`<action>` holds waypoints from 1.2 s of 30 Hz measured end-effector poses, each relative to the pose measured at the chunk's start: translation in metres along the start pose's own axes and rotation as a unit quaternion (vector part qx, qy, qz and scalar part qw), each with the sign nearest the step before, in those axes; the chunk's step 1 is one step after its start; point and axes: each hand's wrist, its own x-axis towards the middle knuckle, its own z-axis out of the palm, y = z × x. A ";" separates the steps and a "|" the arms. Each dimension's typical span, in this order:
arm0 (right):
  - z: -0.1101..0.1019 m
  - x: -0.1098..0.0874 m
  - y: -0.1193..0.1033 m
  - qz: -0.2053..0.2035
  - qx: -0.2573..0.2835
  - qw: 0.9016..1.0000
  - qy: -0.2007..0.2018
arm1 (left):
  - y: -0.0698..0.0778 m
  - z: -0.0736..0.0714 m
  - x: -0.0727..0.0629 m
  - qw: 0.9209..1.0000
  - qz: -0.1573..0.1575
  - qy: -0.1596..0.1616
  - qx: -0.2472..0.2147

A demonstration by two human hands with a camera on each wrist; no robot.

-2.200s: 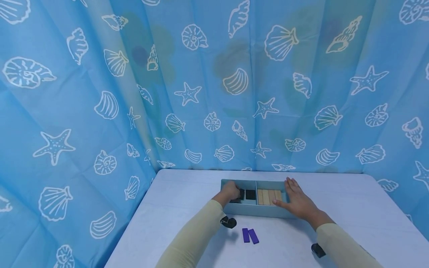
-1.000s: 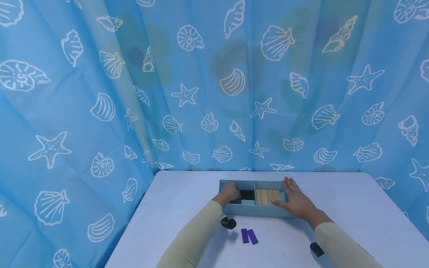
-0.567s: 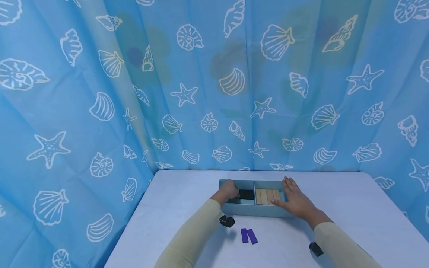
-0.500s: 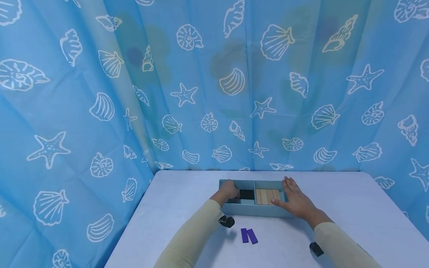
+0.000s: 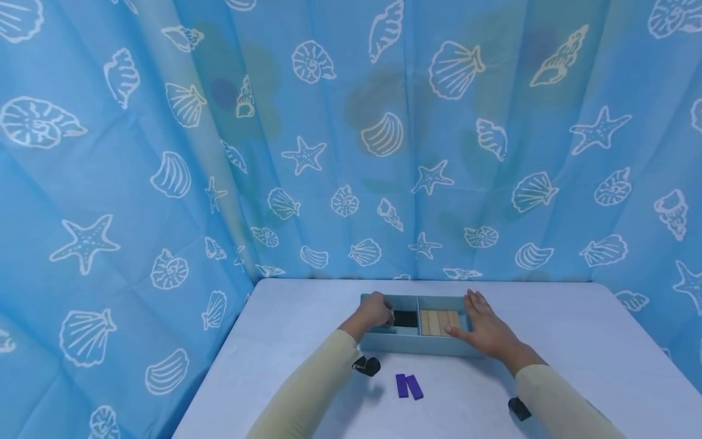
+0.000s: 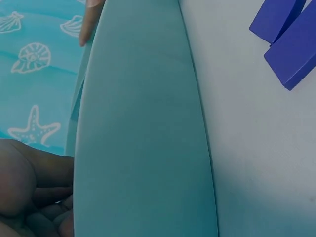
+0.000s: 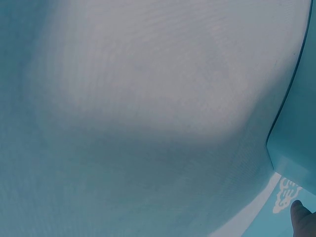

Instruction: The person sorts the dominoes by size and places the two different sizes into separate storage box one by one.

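Note:
A grey-blue box (image 5: 422, 346) with two compartments stands on the table. My left hand (image 5: 375, 310) reaches into its left compartment, fingers curled, beside black blocks (image 5: 406, 319). In the left wrist view the box's wall hides the fingertips of that hand (image 6: 29, 187), and I cannot tell whether they hold anything. Pale wooden blocks (image 5: 440, 322) lie side by side in the right compartment. My right hand (image 5: 490, 329) rests on the box's right end with straight fingers, its thumb reaching over toward the wooden blocks.
Two purple blocks (image 5: 402, 386) lie on the white table (image 5: 460, 396) in front of the box, one angled against the other. A blue curtain (image 5: 351, 152) with white shells hangs behind the table and along the left.
My left hand has pushed a black block right, up to another, closing the gap between them. Since then the hand and forearm have shifted slightly back to the left. My right hand keeps its place.

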 end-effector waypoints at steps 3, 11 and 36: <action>0.000 0.000 -0.001 0.001 0.000 1.000 -0.001 | -0.001 -0.003 -0.006 1.000 0.013 -0.004 -0.012; -0.001 0.000 -0.001 0.004 -0.003 1.000 -0.006 | -0.008 -0.009 -0.018 0.997 0.068 0.001 0.046; -0.001 0.001 0.000 -0.004 0.001 1.000 -0.005 | -0.013 -0.017 -0.048 0.994 0.108 0.012 0.008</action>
